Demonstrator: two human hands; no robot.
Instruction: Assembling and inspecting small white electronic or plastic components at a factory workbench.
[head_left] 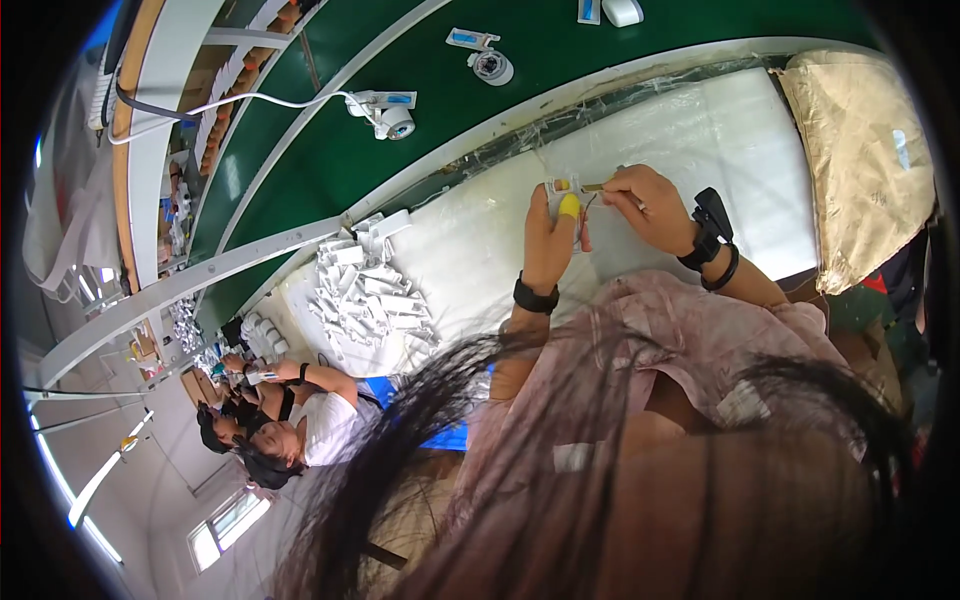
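My left hand point(549, 240) is closed on a small white plastic part point(561, 185) above the white-covered table. A yellow cover point(570, 205) wraps its thumb tip. Close on the right, my right hand point(650, 205) pinches a thin brass-coloured piece point(594, 187) whose end reaches the white part. Whether this piece is a tool or a component is too small to tell. Something thin and dark, like a wire, hangs between the two hands. Both wrists wear black bands, and a black device sits on the right one.
A heap of white plastic parts point(365, 295) lies left on the table point(470, 240). Beyond runs a green conveyor belt point(430, 110) carrying round white units point(491, 67) with small blue-and-white packets. Brown cardboard point(855, 150) covers the right end. Two co-workers point(325, 405) sit farther left.
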